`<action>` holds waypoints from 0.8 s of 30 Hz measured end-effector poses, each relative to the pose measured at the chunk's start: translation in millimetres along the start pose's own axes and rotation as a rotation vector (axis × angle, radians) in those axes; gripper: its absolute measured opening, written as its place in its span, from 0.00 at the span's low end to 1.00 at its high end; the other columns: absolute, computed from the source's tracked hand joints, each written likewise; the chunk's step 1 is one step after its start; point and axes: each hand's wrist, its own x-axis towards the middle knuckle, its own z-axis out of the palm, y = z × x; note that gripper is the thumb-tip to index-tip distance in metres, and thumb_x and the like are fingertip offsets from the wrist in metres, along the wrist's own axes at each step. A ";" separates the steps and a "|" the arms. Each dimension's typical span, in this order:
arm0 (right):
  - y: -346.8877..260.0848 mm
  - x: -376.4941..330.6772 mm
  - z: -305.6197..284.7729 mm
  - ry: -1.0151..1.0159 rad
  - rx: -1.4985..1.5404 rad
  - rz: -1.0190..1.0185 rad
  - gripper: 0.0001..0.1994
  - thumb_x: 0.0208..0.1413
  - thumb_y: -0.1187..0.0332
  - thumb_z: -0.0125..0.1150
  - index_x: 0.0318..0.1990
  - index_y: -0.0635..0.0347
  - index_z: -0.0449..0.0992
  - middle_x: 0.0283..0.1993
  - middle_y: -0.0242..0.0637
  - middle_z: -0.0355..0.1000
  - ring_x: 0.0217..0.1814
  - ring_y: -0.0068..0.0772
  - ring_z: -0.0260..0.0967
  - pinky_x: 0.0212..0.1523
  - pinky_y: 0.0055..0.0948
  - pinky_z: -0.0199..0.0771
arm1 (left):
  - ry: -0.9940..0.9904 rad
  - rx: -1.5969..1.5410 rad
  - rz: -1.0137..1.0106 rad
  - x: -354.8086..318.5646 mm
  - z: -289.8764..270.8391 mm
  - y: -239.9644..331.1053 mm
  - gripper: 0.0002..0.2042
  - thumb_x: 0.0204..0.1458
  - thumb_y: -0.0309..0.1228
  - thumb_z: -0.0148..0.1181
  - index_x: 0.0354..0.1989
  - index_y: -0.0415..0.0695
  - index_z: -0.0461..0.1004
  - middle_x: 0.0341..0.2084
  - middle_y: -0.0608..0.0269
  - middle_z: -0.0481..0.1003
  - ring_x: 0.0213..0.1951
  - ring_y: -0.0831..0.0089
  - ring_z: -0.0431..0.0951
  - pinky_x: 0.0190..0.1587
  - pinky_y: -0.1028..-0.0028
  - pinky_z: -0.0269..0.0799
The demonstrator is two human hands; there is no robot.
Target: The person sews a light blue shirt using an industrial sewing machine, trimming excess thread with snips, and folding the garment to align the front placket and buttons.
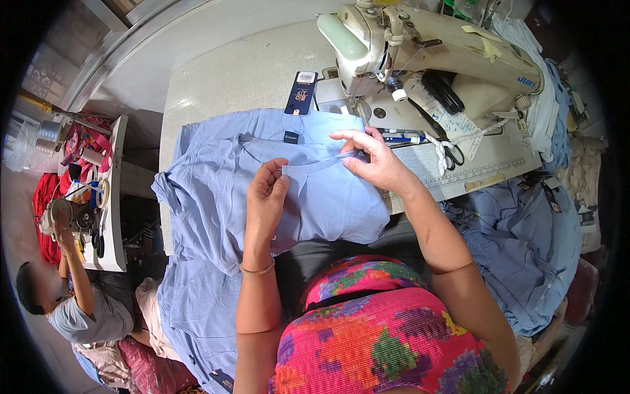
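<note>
A light blue shirt [328,210] lies over the table edge and my lap, with a dark neck label and a navy hang tag [301,93] on a thin cord. Its narrow neckband [314,168] is stretched between my two hands. My left hand [266,194] pinches one end of the band between thumb and fingers. Further along, my right hand [371,157] grips the band between thumb and fingertips, with the other fingers raised. The sewing machine [459,56] stands just beyond my right hand, its needle area apart from the shirt.
Black scissors [453,154], a white cord [441,150] and pens lie beside the machine. More blue shirts [505,243] are heaped at the right. At the far left, another person [98,312] works at a second machine [72,217].
</note>
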 end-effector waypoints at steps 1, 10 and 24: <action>0.2 0.2 0.5 -0.001 0.005 0.001 0.21 0.50 0.70 0.56 0.55 0.47 0.69 0.34 0.27 0.71 0.44 0.26 0.69 0.67 0.49 0.33 | 0.002 -0.002 0.001 -0.4 -0.2 0.5 0.12 0.54 0.18 0.49 0.47 0.35 0.69 0.26 0.77 0.64 0.26 0.90 0.59 0.28 0.87 0.54; 1.3 -0.8 -0.6 0.005 0.026 0.012 0.21 0.51 0.70 0.55 0.55 0.48 0.69 0.33 0.25 0.70 0.43 0.24 0.68 0.67 0.48 0.32 | -0.007 -0.018 -0.024 -0.5 3.8 4.2 0.13 0.53 0.18 0.50 0.48 0.36 0.69 0.28 0.77 0.64 0.27 0.90 0.59 0.29 0.88 0.54; 2.5 0.5 1.1 0.002 0.008 0.008 0.21 0.51 0.69 0.56 0.55 0.46 0.69 0.32 0.25 0.70 0.43 0.25 0.68 0.67 0.48 0.36 | 0.162 0.788 0.657 2.0 25.4 4.4 0.15 0.48 0.24 0.60 0.46 0.41 0.71 0.34 0.60 0.73 0.38 0.67 0.71 0.43 0.72 0.65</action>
